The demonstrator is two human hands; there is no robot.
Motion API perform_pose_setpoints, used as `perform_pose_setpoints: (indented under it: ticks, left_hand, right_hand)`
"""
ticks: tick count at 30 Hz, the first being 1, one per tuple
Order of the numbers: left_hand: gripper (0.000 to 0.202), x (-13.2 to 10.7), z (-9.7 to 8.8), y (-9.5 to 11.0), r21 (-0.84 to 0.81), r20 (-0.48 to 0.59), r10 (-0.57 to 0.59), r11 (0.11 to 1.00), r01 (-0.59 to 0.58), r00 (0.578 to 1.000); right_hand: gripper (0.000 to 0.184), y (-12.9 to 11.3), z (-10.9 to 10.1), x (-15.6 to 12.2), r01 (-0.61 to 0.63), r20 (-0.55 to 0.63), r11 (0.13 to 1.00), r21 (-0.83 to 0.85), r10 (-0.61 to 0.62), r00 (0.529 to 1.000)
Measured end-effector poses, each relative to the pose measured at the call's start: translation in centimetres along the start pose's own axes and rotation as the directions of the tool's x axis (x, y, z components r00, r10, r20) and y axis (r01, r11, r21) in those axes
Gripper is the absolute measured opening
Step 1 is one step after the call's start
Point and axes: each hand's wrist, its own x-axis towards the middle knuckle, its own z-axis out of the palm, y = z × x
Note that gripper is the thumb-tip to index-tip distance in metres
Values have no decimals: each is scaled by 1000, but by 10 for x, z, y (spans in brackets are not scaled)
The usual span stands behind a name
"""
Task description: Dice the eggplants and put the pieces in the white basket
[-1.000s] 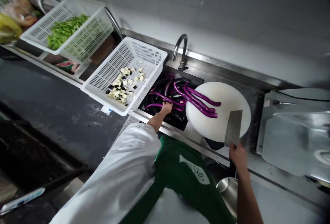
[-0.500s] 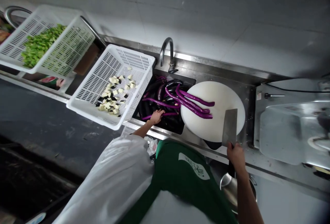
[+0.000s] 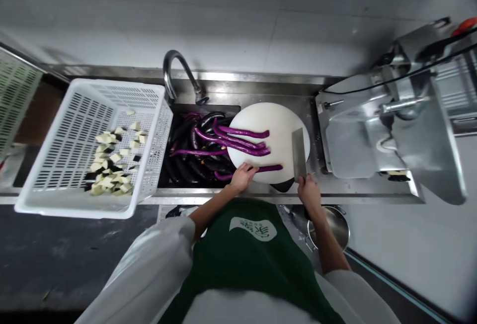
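Note:
My left hand (image 3: 243, 176) is closed around a long purple eggplant (image 3: 271, 168) at the near side of the round white cutting board (image 3: 281, 140). One end of that eggplant lies over the board, the other reaches back over the sink. My right hand (image 3: 309, 192) grips the handle of a cleaver (image 3: 298, 152), whose broad blade rests over the board's right part. Several more long purple eggplants (image 3: 242, 141) lie side by side across the board's left edge. Dark eggplants (image 3: 186, 170) fill the sink left of the board.
Left of the sink stands a white perforated basket (image 3: 44, 165) with cut eggplant chunks (image 3: 108, 182). A curved faucet (image 3: 169, 68) rises behind the sink. A metal slicing machine (image 3: 352, 147) stands to the right. A steel pot (image 3: 337, 227) sits below the counter edge.
My left hand has brought an eggplant from the sink onto the board. My right hand still holds the cleaver over the board. The view has turned to the right.

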Motion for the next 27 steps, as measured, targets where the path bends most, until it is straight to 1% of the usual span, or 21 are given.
perform_pose_setpoints:
  ticks: [1, 3, 7, 10, 14, 16, 18, 21, 22, 24, 26, 27]
  left_hand:
    - [33, 6, 3, 2, 19, 34, -17, 1000, 16, 999]
    - [33, 9, 6, 3, 58, 80, -51, 997, 46, 996]
    - [35, 5, 3, 3, 85, 103, -68, 995, 60, 992]
    - [37, 6, 3, 4, 89, 120, -67, 994, 56, 991]
    - [38, 10, 1, 5, 99, 142, -69, 994, 55, 987]
    - [39, 13, -1, 3, 97, 128, -67, 994, 55, 989]
    - [40, 17, -4, -2, 104, 93, -70, 993, 60, 993]
    - [40, 24, -9, -13, 127, 19, -90, 988, 87, 996]
    - [39, 27, -10, -17, 134, -9, -100, 986, 100, 995]
    - [32, 31, -11, -20, 136, -68, -110, 984, 118, 992]
    - [26, 37, -7, -15, 112, -106, -76, 990, 88, 991]
    - [26, 42, -3, -8, 87, -99, -30, 995, 39, 995]
  right_hand:
    - [38, -1, -2, -4, 0, 6, 1000, 3, 0, 1000]
    - [38, -4, -5, -11, 23, 35, 1000, 11, -24, 999]
    - [35, -14, -6, -13, 98, 104, 995, 12, -99, 990]
    - [32, -20, -3, -6, 130, 148, 991, 4, -129, 980]
    - [28, -33, 2, 8, 161, 158, 986, 31, -164, 974]
    - [28, -38, 2, 16, 165, 159, 985, 47, -170, 972]
    - [27, -38, 1, 21, 165, 160, 985, 47, -170, 972]
    - [28, -25, -3, 26, 175, 118, 983, 54, -180, 977]
    - [30, -17, -6, 27, 169, 84, 984, 61, -174, 981]
    - [34, 0, -11, 27, 124, -13, 989, 80, -123, 992]
    - [38, 18, -16, 26, 58, -112, 993, 99, -47, 993]
    - [39, 27, -18, 26, 31, -150, 993, 110, -14, 989]
